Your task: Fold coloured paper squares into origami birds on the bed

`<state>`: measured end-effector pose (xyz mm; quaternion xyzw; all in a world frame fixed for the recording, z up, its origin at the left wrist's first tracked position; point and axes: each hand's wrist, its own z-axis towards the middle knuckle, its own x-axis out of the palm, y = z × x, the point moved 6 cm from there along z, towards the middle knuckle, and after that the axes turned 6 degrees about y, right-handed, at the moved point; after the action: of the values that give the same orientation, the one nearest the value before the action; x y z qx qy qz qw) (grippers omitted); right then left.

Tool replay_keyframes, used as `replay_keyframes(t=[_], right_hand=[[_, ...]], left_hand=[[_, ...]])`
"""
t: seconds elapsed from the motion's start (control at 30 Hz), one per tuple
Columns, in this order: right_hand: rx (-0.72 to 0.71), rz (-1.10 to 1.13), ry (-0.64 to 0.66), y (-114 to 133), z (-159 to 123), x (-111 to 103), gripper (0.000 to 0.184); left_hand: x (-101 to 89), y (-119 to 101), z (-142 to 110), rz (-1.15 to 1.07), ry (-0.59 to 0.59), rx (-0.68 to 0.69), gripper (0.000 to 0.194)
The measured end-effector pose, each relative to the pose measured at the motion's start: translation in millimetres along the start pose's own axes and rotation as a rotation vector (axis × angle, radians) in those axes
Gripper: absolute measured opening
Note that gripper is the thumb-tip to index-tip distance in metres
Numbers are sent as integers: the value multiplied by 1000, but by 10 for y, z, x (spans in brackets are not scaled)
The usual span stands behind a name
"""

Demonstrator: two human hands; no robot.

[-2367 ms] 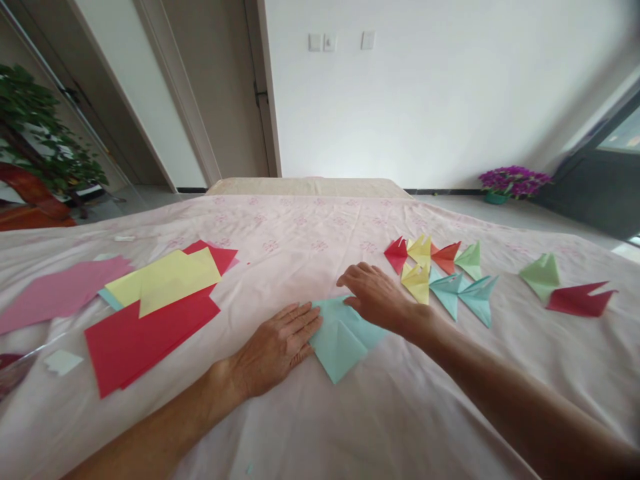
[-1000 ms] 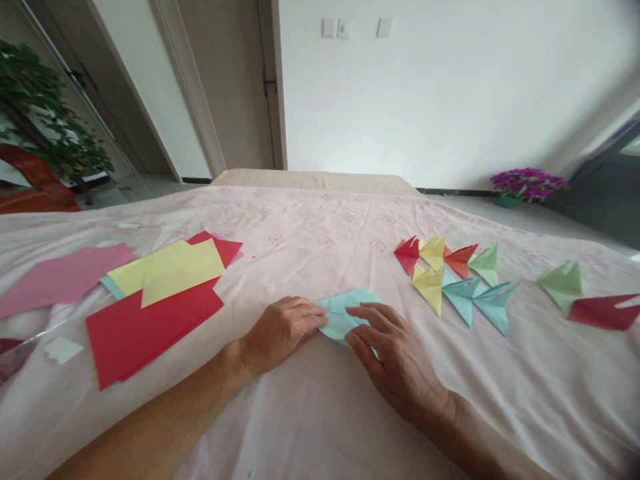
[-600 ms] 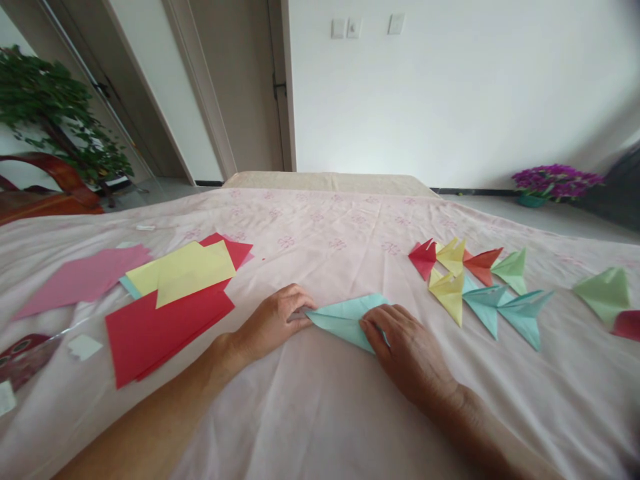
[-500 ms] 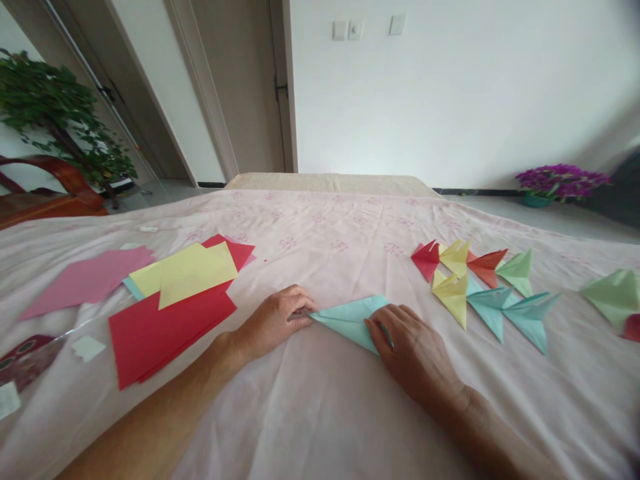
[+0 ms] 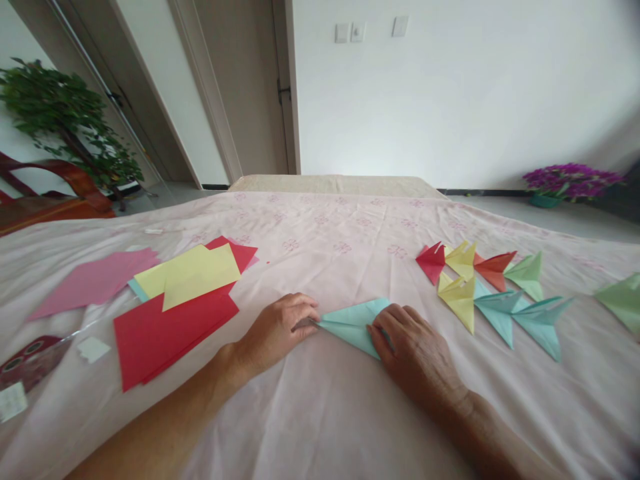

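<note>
The right hand (image 5: pixel 419 350) hides one end of the blue paper (image 5: pixel 350 323). A green folded paper (image 5: pixel 624 301) is cut off at the right, a wooden chair (image 5: pixel 60 210) at the left.

Loose sheets (image 5: pixel 170 340) overlap on the left of the cloth (image 5: pixel 310 413), folded pieces (image 5: pixel 543 323) bunch up on the right, and there's a folded sheet (image 5: pixel 350 324) smack between them.

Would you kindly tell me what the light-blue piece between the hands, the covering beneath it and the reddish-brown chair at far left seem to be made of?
Light-blue piece: probably matte paper, given its straight creases and flat facets. Covering: apparently soft, dull fabric, as it wrinkles loosely. Chair: likely varnished wood, judging by its colour and slight sheen.
</note>
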<state>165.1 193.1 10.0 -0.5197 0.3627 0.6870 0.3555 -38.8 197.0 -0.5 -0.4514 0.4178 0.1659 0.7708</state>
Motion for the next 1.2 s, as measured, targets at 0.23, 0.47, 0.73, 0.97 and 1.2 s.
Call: replay_keyframes(t=[0.23,0.47,0.73,0.97,1.2], right_hand=[[-11,107,8,-87,30,-37,21],[4,117,99,-215,69,-133,25],[52,160,241,6,-100,-162,16],[100,223,309,122,-171,-31,25],[67,467,475,410,-435,32,42]], left_hand=[[56,-120,42,130,-44,75,5],[-54,-84,49,273,-94,109,11],[-112,73,160,-150,-88,-225,17],[83,-118,-295,-640,13,-582,82],[-37,-55,-269,-259,-12,-598,70]])
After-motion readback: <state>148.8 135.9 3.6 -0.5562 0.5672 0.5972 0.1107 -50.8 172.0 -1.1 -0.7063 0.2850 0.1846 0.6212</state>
